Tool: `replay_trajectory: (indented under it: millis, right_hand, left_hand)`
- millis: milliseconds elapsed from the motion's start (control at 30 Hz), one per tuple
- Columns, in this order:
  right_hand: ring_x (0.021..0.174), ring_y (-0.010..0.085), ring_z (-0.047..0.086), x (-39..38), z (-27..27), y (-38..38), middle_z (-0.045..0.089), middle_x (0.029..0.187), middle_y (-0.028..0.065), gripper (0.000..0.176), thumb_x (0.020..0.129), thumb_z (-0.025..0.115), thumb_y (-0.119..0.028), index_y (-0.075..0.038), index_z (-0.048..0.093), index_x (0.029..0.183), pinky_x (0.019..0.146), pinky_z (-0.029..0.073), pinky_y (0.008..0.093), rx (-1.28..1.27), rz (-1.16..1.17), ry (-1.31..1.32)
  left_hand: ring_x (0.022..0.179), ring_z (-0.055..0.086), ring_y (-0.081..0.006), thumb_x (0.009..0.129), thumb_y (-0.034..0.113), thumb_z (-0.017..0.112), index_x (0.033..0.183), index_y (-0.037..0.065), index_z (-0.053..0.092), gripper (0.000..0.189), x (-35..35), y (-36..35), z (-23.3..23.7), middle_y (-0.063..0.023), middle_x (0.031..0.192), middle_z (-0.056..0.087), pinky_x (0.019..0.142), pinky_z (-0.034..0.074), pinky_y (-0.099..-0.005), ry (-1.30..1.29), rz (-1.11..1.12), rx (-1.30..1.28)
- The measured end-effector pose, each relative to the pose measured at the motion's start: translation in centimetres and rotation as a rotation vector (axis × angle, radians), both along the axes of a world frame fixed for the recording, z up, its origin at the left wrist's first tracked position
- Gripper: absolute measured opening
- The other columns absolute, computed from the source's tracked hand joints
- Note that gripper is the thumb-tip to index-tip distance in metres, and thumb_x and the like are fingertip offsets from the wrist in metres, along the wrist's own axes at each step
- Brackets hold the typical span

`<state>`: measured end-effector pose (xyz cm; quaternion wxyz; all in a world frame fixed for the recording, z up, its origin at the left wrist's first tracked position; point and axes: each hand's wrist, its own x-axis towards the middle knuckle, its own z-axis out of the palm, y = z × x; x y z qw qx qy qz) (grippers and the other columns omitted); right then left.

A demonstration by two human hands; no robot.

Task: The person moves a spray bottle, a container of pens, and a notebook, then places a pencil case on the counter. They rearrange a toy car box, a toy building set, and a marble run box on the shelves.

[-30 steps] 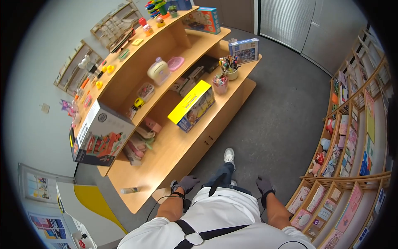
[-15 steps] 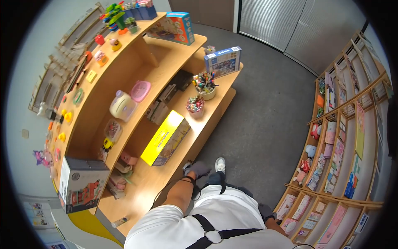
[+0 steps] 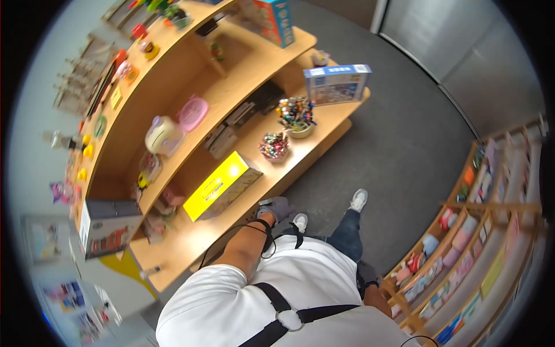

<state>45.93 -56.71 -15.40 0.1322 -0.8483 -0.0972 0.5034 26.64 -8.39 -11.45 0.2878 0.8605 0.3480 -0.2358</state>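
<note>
My left hand (image 3: 277, 209), in a grey glove with a dark strap at the wrist, hangs beside the front edge of the wooden shelf unit (image 3: 173, 263). Nearest to it stands a yellow box (image 3: 215, 185) on the lower shelf, with a gap between them. My right hand (image 3: 366, 274), also gloved, is down by my right hip, near the wooden display rack (image 3: 399, 272). The fingers of both hands are too blurred or hidden to make out, and no held object shows.
The shelf also bears a cup of pens (image 3: 299, 124), a pink container (image 3: 273, 148), a blue puzzle-like box (image 3: 338, 85) and a grey box (image 3: 110, 228). Grey floor (image 3: 387, 139) runs ahead between shelf and rack, up to a metallic door (image 3: 462, 46).
One foot has stepped forward, and both white shoes now show. The view has turned, so the door and rack sit differently. My left hand remains low beside the shelf.
</note>
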Motion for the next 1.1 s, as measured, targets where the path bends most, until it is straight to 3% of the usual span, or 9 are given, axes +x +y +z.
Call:
replay_trajectory:
  millis: [200,367,433,500,600,733,833,1033,1100]
  right_hand:
    - [0.108,0.0421,0.071,14.9,-9.0,-0.5,0.073,0.121,0.0252,0.052,0.097,0.059,-0.037,-0.004,0.068,0.137,0.094,0.055,0.0503,0.122,0.787,-0.141]
    - [0.127,0.0432,0.065,34.0,-6.5,8.7,0.068,0.135,0.027,0.056,0.097,0.058,-0.039,-0.004,0.066,0.141,0.108,0.051,0.0475,0.085,0.433,-0.217]
    - [0.11,0.0409,0.073,42.2,-9.7,11.5,0.074,0.124,0.0257,0.05,0.096,0.057,-0.033,-0.009,0.069,0.137,0.093,0.057,0.0481,0.242,0.413,-0.435]
    - [0.133,0.0426,0.061,48.7,-4.6,17.0,0.065,0.141,0.0267,0.058,0.096,0.058,-0.038,-0.007,0.062,0.145,0.111,0.049,0.047,0.079,0.401,-0.396]
    - [0.13,0.0424,0.062,60.4,-13.9,21.5,0.065,0.141,0.026,0.057,0.096,0.057,-0.036,-0.009,0.062,0.146,0.108,0.049,0.0479,0.072,0.725,-0.627]
    - [0.099,0.0387,0.075,61.7,-10.6,29.2,0.079,0.104,0.0212,0.051,0.091,0.059,-0.034,-0.01,0.072,0.135,0.081,0.057,0.0469,0.532,0.584,-0.777]
    - [0.098,0.0334,0.075,55.3,-3.2,33.2,0.079,0.103,0.0213,0.052,0.091,0.059,-0.034,-0.01,0.071,0.136,0.079,0.057,0.0448,0.291,0.462,-0.375]
    - [0.099,0.0274,0.074,42.5,-4.9,34.7,0.079,0.115,0.018,0.062,0.092,0.063,-0.038,-0.007,0.064,0.145,0.088,0.056,0.0397,0.23,0.84,-0.099]
    - [0.114,0.0304,0.072,39.5,-5.2,34.3,0.074,0.129,0.0213,0.065,0.091,0.065,-0.038,-0.005,0.063,0.147,0.1,0.054,0.0383,0.308,0.901,-0.045]
  left_hand:
    - [0.096,0.078,-0.0339,0.097,0.036,0.063,0.107,0.01,0.083,0.034,-5.0,-0.5,0.9,-0.0177,0.099,0.08,0.083,0.062,-0.044,0.382,0.13,0.271]
    - [0.099,0.078,-0.0251,0.093,0.034,0.068,0.108,0.012,0.082,0.03,-0.1,-3.6,3.6,-0.0148,0.113,0.079,0.086,0.063,-0.0389,0.221,0.739,-0.257]
    - [0.099,0.077,-0.0257,0.091,0.036,0.07,0.11,0.01,0.082,0.034,4.4,-4.4,5.9,-0.0158,0.112,0.079,0.088,0.062,-0.0384,0.116,0.669,-0.243]
    - [0.099,0.077,-0.0263,0.09,0.039,0.072,0.112,0.009,0.081,0.039,8.8,-5.6,8.3,-0.0167,0.111,0.079,0.09,0.061,-0.038,0.009,0.62,-0.248]
    - [0.099,0.076,-0.0294,0.086,0.044,0.073,0.112,0.007,0.08,0.046,13.8,-5.8,11.5,-0.018,0.111,0.078,0.092,0.059,-0.0396,-0.143,0.702,-0.075]
    - [0.099,0.075,-0.0322,0.087,0.043,0.071,0.114,0.007,0.08,0.046,14.7,-5.7,12.4,-0.0178,0.109,0.078,0.093,0.057,-0.0399,-0.326,0.889,-0.106]
    - [0.094,0.075,-0.0318,0.087,0.043,0.071,0.112,0.007,0.08,0.045,12.1,-6.6,10.4,-0.0164,0.104,0.079,0.09,0.058,-0.04,-0.305,0.924,-0.024]
    - [0.07,0.069,-0.0207,0.094,0.04,0.069,0.103,0.005,0.079,0.037,6.3,-11.2,6.8,-0.0105,0.085,0.076,0.068,0.055,-0.0382,-0.012,1.198,-0.227]
    - [0.069,0.069,-0.02,0.097,0.04,0.066,0.102,0.006,0.079,0.037,4.1,-13.4,3.2,-0.0103,0.085,0.076,0.069,0.055,-0.0383,0.014,1.331,-0.444]
